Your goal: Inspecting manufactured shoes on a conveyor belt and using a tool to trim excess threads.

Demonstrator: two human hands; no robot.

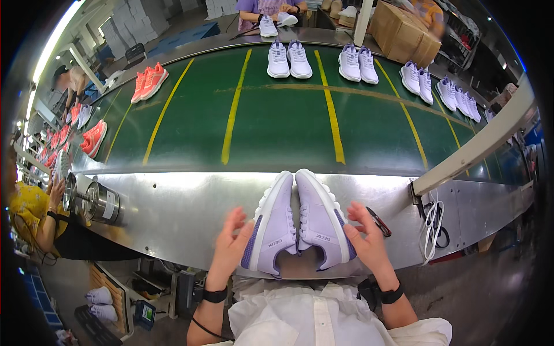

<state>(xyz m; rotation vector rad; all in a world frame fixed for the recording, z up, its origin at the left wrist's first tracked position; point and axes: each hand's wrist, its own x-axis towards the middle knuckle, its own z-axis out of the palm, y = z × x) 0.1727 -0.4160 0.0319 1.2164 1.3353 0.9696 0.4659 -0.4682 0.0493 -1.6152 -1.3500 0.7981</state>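
A light purple shoe (272,222) and its mate (321,219) lie side by side at the near edge of a metal table (173,202), toes pointing away from the person. Their white soles face outward and their laced fronts face each other, with the toes close together and the heels further apart. Darker purple shows at both heels.

The left hand (231,242) is beside the outer side of the left shoe, near its heel, its fingers loosely bent, apart and blurred. The right hand (369,239) is beside the other sole, its fingers also spread and bent. Neither hand is closed around a shoe; whether the thumbs touch the soles, I cannot tell.

Beyond the right hand lies a thin black and red tool (379,222), and further right a white cable (433,228) hangs over the edge. A metal pot (104,202) sits well to the left.

Past the table runs a green belt (277,138) with yellow stripes, carrying white shoes (278,60) and coral shoes (153,82). Across it, a co-worker in purple (247,7) handles a white shoe (268,26).
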